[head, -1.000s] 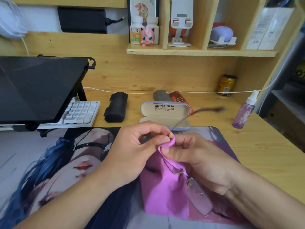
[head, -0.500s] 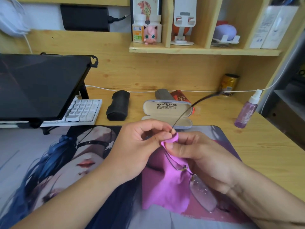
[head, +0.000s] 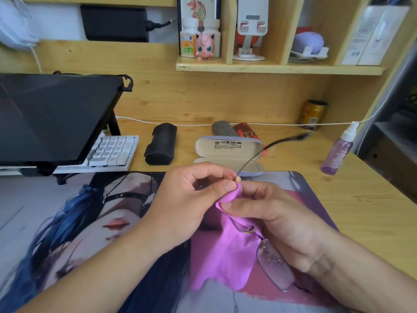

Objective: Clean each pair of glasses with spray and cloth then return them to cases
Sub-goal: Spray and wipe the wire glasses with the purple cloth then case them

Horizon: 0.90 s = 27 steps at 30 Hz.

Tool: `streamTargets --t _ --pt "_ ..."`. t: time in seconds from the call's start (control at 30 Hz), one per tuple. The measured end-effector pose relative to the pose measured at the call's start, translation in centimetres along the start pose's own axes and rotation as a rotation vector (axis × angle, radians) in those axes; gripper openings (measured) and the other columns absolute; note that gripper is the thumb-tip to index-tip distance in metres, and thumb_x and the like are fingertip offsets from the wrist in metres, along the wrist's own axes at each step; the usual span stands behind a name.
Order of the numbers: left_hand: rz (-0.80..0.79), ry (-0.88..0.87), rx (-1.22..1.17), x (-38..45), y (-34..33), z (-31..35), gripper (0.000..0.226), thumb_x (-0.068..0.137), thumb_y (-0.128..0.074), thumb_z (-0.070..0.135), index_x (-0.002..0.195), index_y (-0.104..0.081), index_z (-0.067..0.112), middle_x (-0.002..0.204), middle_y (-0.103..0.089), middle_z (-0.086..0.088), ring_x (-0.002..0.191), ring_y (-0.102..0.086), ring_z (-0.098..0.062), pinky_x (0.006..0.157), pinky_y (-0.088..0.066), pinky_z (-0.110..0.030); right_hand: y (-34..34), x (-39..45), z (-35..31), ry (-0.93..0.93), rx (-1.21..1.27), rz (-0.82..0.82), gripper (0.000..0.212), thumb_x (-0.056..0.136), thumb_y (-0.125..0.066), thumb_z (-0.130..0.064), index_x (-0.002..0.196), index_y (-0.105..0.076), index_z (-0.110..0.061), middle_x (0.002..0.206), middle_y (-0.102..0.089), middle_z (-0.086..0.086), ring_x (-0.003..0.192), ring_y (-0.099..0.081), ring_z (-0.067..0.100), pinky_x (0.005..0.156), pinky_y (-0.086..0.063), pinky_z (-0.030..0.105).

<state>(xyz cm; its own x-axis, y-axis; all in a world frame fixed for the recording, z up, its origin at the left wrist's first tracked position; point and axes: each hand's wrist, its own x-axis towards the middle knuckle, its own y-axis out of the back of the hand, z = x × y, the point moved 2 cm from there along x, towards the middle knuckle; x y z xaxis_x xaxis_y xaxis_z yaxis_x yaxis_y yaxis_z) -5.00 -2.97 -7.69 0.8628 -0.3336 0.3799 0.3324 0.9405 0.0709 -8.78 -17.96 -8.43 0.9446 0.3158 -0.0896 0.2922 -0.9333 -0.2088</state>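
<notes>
The glasses (head: 274, 263) are being held over the mat (head: 67, 222), near its front edge, with a purple cloth (head: 223, 251) wrapped round one lens. The cloth is being pinched by the left hand (head: 189, 206) and by the right hand (head: 270, 213), with fingers curled tight on both. The thin frame could be bent if the cloth is squeezed too hard, and the wet lens could be slipped out and dropped. Since the earlier picture, the long arm of the glasses is being swung a little lower. The open case (head: 228, 154) is waiting at the mat's back edge.
</notes>
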Motion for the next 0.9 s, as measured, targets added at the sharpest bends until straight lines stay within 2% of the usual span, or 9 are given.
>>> streamTargets --t 0.1,0.23,0.3,0.37,0.47,0.63,0.7,0.8,0.9 --pt "-0.039 0.088 -0.091 0.2 0.7 0.2 0.015 0.070 -0.079 0.017 0.077 -0.082 0.029 0.082 -0.077 0.001 0.081 -0.069 -0.010 0.076 -0.054 -0.022 -0.3 -0.2 -0.4 -0.033 -0.044 0.009 0.022 0.075 -0.078 -0.015 0.093 -0.073 -0.003 0.094 -0.047 0.015 0.083 -0.036 0.026 0.072 -0.031 0.034" --pt "-0.127 0.079 -0.014 0.0 1.2 0.0 0.013 0.073 -0.078 0.014 0.080 -0.082 0.025 0.082 -0.077 -0.002 0.078 -0.069 -0.010 0.076 -0.053 -0.021 -0.3 -0.5 -0.3 -0.196 0.003 -0.114 0.011 0.074 -0.075 -0.008 0.084 -0.075 -0.013 0.078 -0.061 0.012 0.066 -0.056 0.017 0.062 -0.046 0.022" --pt "-0.130 0.053 0.024 -0.1 0.9 -0.1 0.011 0.076 -0.075 0.013 0.081 -0.081 0.022 0.083 -0.077 0.000 0.079 -0.070 -0.010 0.075 -0.054 -0.020 -0.1 -0.4 0.0 -0.246 0.070 -0.146 0.018 0.076 -0.074 -0.005 0.094 -0.073 -0.009 0.092 -0.062 0.018 0.081 -0.060 0.026 0.074 -0.049 0.031" --pt "-0.122 0.036 0.024 -0.1 0.5 -0.2 0.011 0.077 -0.075 0.014 0.081 -0.080 0.023 0.084 -0.078 -0.001 0.081 -0.071 -0.011 0.077 -0.054 -0.021 -0.1 -0.3 0.3 -0.238 0.107 -0.134 0.025 0.078 -0.075 -0.005 0.103 -0.071 -0.001 0.102 -0.056 0.024 0.095 -0.050 0.034 0.087 -0.042 0.042" --pt "-0.093 0.057 -0.055 0.2 0.4 -0.4 0.012 0.072 -0.079 0.016 0.078 -0.081 0.026 0.083 -0.078 0.000 0.082 -0.070 -0.010 0.078 -0.053 -0.020 0.1 -0.1 0.2 -0.168 0.146 -0.056 0.034 0.079 -0.077 -0.010 0.103 -0.067 0.011 0.110 -0.048 0.027 0.102 -0.039 0.034 0.090 -0.030 0.045" --pt "-0.051 0.118 -0.207 0.5 1.0 -1.3 0.015 0.061 -0.084 0.023 0.075 -0.082 0.027 0.079 -0.076 0.003 0.080 -0.068 -0.009 0.076 -0.052 -0.020 -0.1 -0.2 0.1 -0.091 0.208 0.058 0.023 0.078 -0.072 -0.006 0.096 -0.075 0.007 0.083 -0.068 0.022 0.069 -0.066 0.022 0.067 -0.055 0.023" --pt "-0.024 0.086 -0.178 0.5 1.2 -1.4 0.015 0.065 -0.083 0.022 0.078 -0.081 0.029 0.080 -0.075 0.006 0.080 -0.067 -0.008 0.078 -0.053 -0.020 0.0 -0.1 0.1 -0.090 0.281 0.061 0.023 0.081 -0.068 -0.006 0.098 -0.074 0.008 0.086 -0.072 0.021 0.072 -0.070 0.022 0.071 -0.059 0.026" --pt "-0.020 -0.058 -0.031 0.3 1.1 -1.0 0.016 0.076 -0.080 0.020 0.085 -0.080 0.033 0.087 -0.076 0.010 0.087 -0.067 -0.003 0.083 -0.052 -0.017 0.5 -0.2 -0.4 -0.100 0.130 -0.043 0.007 0.087 -0.070 -0.004 0.089 -0.077 -0.002 0.083 -0.073 0.016 0.070 -0.069 0.021 0.071 -0.057 0.030" --pt "-0.044 -0.158 0.043 0.2 0.9 -0.8 0.012 0.085 -0.074 0.018 0.086 -0.078 0.030 0.089 -0.074 0.012 0.089 -0.067 -0.003 0.082 -0.049 -0.015 1.0 -0.4 -0.8 -0.142 -0.018 -0.174 0.011 0.083 -0.070 -0.002 0.092 -0.076 -0.005 0.085 -0.072 0.013 0.074 -0.068 0.021 0.074 -0.055 0.033"
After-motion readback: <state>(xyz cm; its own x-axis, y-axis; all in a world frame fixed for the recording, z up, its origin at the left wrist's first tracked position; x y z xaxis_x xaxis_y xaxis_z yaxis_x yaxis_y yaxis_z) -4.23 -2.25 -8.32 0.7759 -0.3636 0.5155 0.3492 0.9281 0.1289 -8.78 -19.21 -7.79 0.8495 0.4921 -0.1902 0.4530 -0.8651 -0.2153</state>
